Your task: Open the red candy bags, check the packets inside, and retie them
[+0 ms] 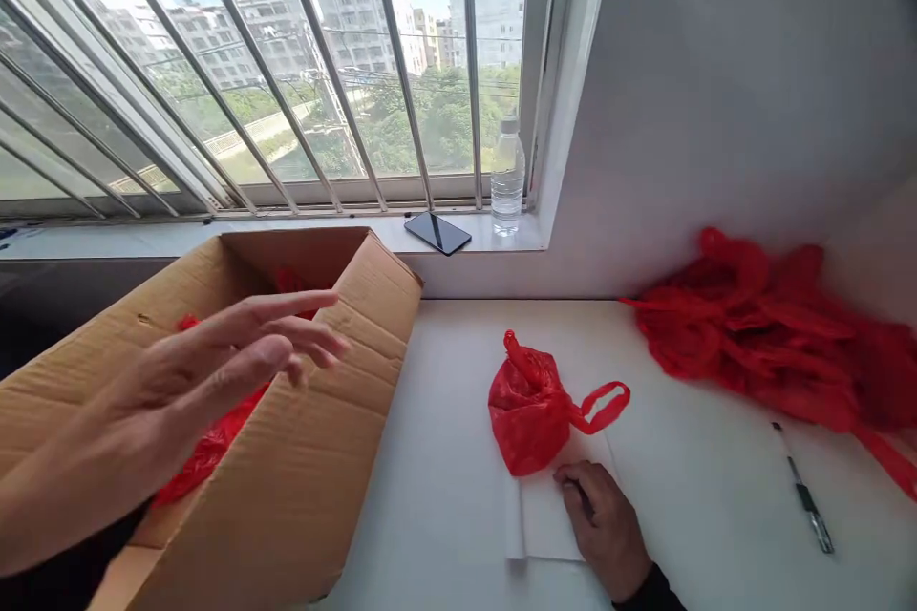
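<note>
My left hand [236, 358] is raised over the cardboard box [336, 401], fingers stretched out and apart, holding nothing. Inside the box, partly hidden behind that hand, lie red plastic bags [215, 444]. My right hand [602, 520] rests on a white paper pad [548, 535], its fingers curled in and nothing visible in them. Just beyond its knuckles sits a filled red plastic bag [530, 410], gathered at the top, with one handle loop lying out to the right. What the bag contains is hidden.
A heap of red plastic bags [766, 325] lies at the right against the wall. Nearer, a pen [809, 506] lies on the white table [437, 496]. On the windowsill are a phone [438, 233] and a clear water bottle [507, 177], in front of the barred window.
</note>
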Demonstrator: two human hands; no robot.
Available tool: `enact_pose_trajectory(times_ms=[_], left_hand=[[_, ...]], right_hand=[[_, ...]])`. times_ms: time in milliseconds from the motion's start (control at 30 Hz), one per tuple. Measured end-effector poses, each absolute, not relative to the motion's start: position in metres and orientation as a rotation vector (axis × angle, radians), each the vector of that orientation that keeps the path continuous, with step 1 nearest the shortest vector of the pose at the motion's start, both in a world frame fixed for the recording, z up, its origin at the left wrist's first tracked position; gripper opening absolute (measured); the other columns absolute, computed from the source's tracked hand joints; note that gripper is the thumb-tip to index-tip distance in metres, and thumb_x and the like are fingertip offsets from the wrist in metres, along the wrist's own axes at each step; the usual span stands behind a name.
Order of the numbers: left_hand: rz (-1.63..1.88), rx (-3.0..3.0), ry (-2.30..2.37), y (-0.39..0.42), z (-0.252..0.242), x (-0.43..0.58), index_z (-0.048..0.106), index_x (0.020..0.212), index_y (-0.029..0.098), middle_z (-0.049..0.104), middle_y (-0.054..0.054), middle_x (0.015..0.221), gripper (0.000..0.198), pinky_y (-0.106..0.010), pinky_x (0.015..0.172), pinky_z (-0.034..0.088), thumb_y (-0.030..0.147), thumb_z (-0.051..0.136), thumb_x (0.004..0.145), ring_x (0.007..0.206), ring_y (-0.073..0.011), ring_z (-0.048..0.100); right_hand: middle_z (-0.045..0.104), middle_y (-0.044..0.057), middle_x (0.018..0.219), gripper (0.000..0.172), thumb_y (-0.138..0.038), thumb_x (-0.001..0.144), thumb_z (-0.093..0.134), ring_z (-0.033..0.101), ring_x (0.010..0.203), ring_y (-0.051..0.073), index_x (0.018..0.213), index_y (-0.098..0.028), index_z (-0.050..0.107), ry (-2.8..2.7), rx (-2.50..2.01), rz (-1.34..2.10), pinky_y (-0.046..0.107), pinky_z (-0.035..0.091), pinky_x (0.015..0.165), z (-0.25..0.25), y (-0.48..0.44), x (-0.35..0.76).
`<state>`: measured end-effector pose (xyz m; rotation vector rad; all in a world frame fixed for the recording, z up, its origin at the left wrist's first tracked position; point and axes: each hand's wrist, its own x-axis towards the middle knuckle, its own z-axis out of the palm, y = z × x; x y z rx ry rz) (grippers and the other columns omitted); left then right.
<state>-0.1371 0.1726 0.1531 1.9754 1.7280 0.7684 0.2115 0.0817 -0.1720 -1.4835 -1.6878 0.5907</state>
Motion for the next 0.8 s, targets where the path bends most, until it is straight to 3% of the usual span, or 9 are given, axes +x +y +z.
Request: enact_pose_trajectory(times_ms=[100,267,333,400,600,800], left_hand=[[0.764,1.843,1.426,0.131,0.103,-0.025,0.06,0.126,0.031,0.074,-0.006,0.103,0.048,-0.03,0.06,0.053,0.06,0.037,0.095,0.083,-0.0216,0.068],[0.352,1.921,1.736,0.166,0.003,0.084,0.065,0.104,0.02,0.072,-0.01,0.104,0.035,-0.038,0.082,0.052,0.042,0.038,0.1,0.094,-0.0234,0.068],[0.207,1.882,1.849,0.192,-0.019,0.097,0.067,0.098,0.015,0.072,-0.013,0.099,0.042,-0.046,0.088,0.05,0.05,0.043,0.099,0.097,-0.0268,0.068],[0.076,1.865,1.898,0.21,-0.031,0.103,0.067,0.099,0.014,0.071,-0.011,0.1,0.042,-0.048,0.092,0.05,0.053,0.053,0.096,0.099,-0.025,0.067],[0.058,1.915,1.908,0.208,-0.02,0.102,0.066,0.107,0.015,0.069,-0.007,0.107,0.029,-0.044,0.091,0.053,0.041,0.06,0.096,0.099,-0.0211,0.067],[0.479,2.056,1.964,0.203,0.072,0.052,0.063,0.096,0.021,0.07,-0.003,0.089,0.018,-0.033,0.075,0.052,0.035,0.051,0.098,0.083,-0.0182,0.067]], right_hand=[[0.067,0.002,0.09,0.021,-0.018,0.095,0.041,0.062,0.087,0.02,0.093,-0.024,0.061,-1.672,-1.489,0.606,0.035,0.051,0.079,-0.166,0.083,0.21],[0.066,0.003,0.091,0.023,-0.014,0.092,0.041,0.061,0.086,0.019,0.094,-0.023,0.062,-1.679,-1.469,0.619,0.033,0.051,0.074,-0.161,0.078,0.211],[0.066,0.004,0.091,0.024,-0.014,0.091,0.04,0.062,0.085,0.019,0.095,-0.023,0.062,-1.669,-1.476,0.618,0.032,0.051,0.072,-0.159,0.077,0.212],[0.067,0.004,0.091,0.025,-0.015,0.092,0.039,0.062,0.085,0.019,0.095,-0.022,0.063,-1.66,-1.48,0.617,0.033,0.052,0.073,-0.158,0.077,0.212],[0.07,0.006,0.094,0.024,-0.026,0.096,0.041,0.066,0.085,0.02,0.097,-0.023,0.065,-1.645,-1.425,0.692,0.033,0.057,0.073,-0.168,0.068,0.22],[0.074,0.006,0.105,0.033,-0.05,0.089,0.053,0.07,0.09,0.021,0.103,-0.026,0.071,-1.598,-1.542,0.926,0.03,0.06,0.072,-0.208,0.059,0.237]])
